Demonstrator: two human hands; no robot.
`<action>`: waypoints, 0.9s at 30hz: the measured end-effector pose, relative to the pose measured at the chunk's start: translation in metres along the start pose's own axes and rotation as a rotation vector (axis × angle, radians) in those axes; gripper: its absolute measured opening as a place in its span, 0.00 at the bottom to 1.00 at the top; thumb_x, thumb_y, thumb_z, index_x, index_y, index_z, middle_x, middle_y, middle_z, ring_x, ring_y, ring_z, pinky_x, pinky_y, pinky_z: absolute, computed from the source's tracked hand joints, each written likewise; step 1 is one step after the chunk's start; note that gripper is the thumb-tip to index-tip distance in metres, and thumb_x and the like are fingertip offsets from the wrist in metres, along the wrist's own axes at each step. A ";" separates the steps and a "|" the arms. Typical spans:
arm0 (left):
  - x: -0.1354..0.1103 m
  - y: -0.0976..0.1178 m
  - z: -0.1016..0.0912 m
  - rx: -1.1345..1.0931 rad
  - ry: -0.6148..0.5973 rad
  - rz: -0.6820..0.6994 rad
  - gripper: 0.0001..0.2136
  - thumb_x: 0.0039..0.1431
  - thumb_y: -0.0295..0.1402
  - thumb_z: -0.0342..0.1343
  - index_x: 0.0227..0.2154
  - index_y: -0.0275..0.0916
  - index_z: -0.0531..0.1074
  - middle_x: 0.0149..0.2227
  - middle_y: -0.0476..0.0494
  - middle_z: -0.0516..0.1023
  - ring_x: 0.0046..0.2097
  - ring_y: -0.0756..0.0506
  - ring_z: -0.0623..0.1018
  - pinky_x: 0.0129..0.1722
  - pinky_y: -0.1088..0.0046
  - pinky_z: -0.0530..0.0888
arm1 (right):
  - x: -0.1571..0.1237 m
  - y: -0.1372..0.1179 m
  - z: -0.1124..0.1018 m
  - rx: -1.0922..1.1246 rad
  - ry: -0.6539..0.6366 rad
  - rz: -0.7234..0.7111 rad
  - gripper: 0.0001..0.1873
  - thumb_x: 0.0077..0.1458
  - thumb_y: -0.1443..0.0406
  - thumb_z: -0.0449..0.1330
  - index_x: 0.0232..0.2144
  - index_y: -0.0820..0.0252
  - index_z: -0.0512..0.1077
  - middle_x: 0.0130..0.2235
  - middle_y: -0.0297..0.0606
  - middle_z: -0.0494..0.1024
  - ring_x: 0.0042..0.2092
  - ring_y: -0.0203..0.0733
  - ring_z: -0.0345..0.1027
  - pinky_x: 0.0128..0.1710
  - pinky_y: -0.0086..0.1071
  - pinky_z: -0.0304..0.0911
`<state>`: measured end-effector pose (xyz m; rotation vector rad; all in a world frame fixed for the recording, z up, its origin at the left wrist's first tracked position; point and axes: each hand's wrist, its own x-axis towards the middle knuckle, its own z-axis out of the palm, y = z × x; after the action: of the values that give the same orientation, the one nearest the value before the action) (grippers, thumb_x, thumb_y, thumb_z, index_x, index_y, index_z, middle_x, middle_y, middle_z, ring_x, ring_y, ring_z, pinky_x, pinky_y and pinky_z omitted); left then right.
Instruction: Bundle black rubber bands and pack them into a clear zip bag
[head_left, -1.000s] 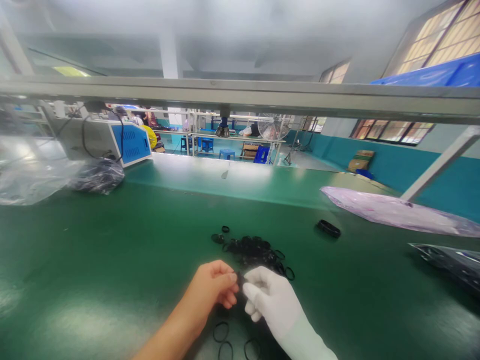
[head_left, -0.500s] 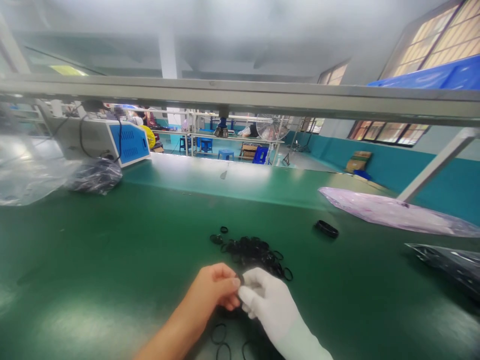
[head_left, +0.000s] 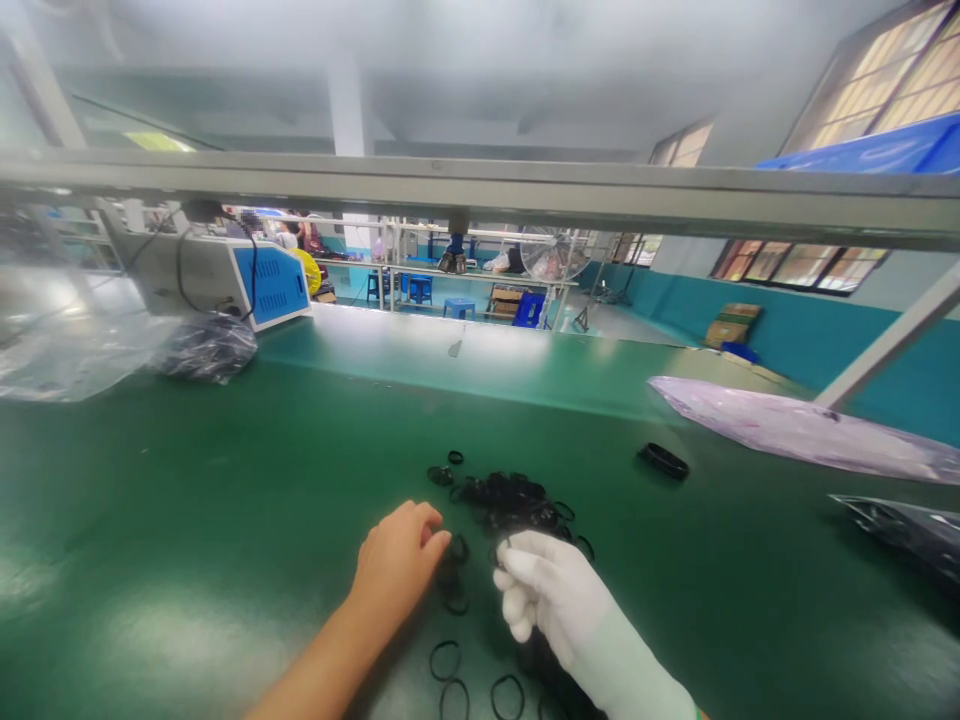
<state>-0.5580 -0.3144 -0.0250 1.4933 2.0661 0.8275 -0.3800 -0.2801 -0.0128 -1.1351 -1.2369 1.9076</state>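
Note:
A heap of small black rubber rings (head_left: 510, 500) lies on the green bench top (head_left: 187, 520). My bare left hand (head_left: 397, 560) rests palm down just left of the heap, its fingertips touching rings at the heap's near edge. My right hand (head_left: 544, 590), in a white glove, is curled beside it with its fingers pinched on a black ring. Three loose rings (head_left: 446, 660) lie flat on the bench in front of my wrists.
A single larger black ring (head_left: 664, 461) lies to the right. Clear plastic bags (head_left: 795, 430) lie along the right side, and a dark bag (head_left: 911, 535) nearer. At the back left stand a blue and white machine (head_left: 225, 275) and more bags (head_left: 67, 350).
My two hands have come apart. The left hand has let go of the pinch, spread and dropped onto the rings, while the gloved right hand has shifted slightly right.

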 end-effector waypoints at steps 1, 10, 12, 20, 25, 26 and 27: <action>-0.005 0.005 0.000 0.040 0.055 0.026 0.09 0.52 0.36 0.48 0.33 0.42 0.71 0.30 0.48 0.71 0.33 0.49 0.69 0.34 0.72 0.62 | 0.002 0.001 -0.001 -0.003 -0.011 0.012 0.18 0.40 0.57 0.61 0.26 0.67 0.62 0.24 0.37 0.70 0.18 0.31 0.60 0.14 0.25 0.54; -0.029 0.032 0.013 -0.436 -0.133 -0.027 0.08 0.50 0.36 0.50 0.29 0.38 0.68 0.25 0.50 0.70 0.27 0.51 0.69 0.28 0.75 0.66 | 0.000 0.004 0.000 -0.091 -0.094 -0.034 0.18 0.42 0.58 0.61 0.27 0.68 0.63 0.22 0.37 0.70 0.18 0.32 0.61 0.15 0.26 0.57; -0.026 0.031 0.014 -0.614 -0.193 -0.104 0.08 0.49 0.35 0.51 0.28 0.35 0.67 0.23 0.48 0.70 0.25 0.51 0.69 0.26 0.75 0.67 | -0.001 0.004 0.001 -0.049 -0.115 -0.040 0.19 0.43 0.56 0.60 0.28 0.69 0.63 0.25 0.39 0.70 0.19 0.33 0.62 0.16 0.26 0.57; -0.024 0.032 0.017 -0.967 -0.284 -0.197 0.11 0.48 0.36 0.55 0.27 0.32 0.64 0.20 0.46 0.69 0.20 0.53 0.68 0.22 0.76 0.66 | -0.008 -0.004 0.009 -0.315 -0.036 -0.063 0.10 0.41 0.65 0.57 0.28 0.66 0.63 0.19 0.34 0.68 0.21 0.32 0.61 0.19 0.25 0.58; -0.012 0.021 0.003 -0.910 -0.077 -0.187 0.12 0.51 0.39 0.51 0.27 0.34 0.62 0.23 0.50 0.68 0.21 0.54 0.66 0.23 0.77 0.64 | -0.009 -0.004 0.005 -0.169 -0.158 -0.026 0.14 0.46 0.59 0.57 0.26 0.66 0.62 0.18 0.35 0.68 0.16 0.31 0.59 0.15 0.24 0.53; -0.010 0.017 -0.001 -0.850 -0.068 -0.180 0.11 0.51 0.39 0.50 0.27 0.34 0.62 0.23 0.50 0.67 0.21 0.55 0.64 0.23 0.78 0.62 | -0.008 -0.003 0.004 -0.116 -0.179 -0.015 0.16 0.46 0.58 0.59 0.25 0.67 0.62 0.19 0.36 0.68 0.16 0.31 0.59 0.15 0.24 0.53; -0.008 0.014 -0.004 -0.759 -0.091 -0.165 0.10 0.51 0.38 0.50 0.27 0.35 0.63 0.23 0.50 0.67 0.22 0.55 0.63 0.23 0.78 0.61 | -0.007 -0.002 0.003 -0.066 -0.194 -0.003 0.17 0.45 0.57 0.60 0.26 0.67 0.62 0.21 0.36 0.69 0.16 0.31 0.60 0.14 0.24 0.54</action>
<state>-0.5489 -0.3196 -0.0117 0.9067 1.5104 1.2569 -0.3796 -0.2865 -0.0077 -0.9981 -1.4138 2.0266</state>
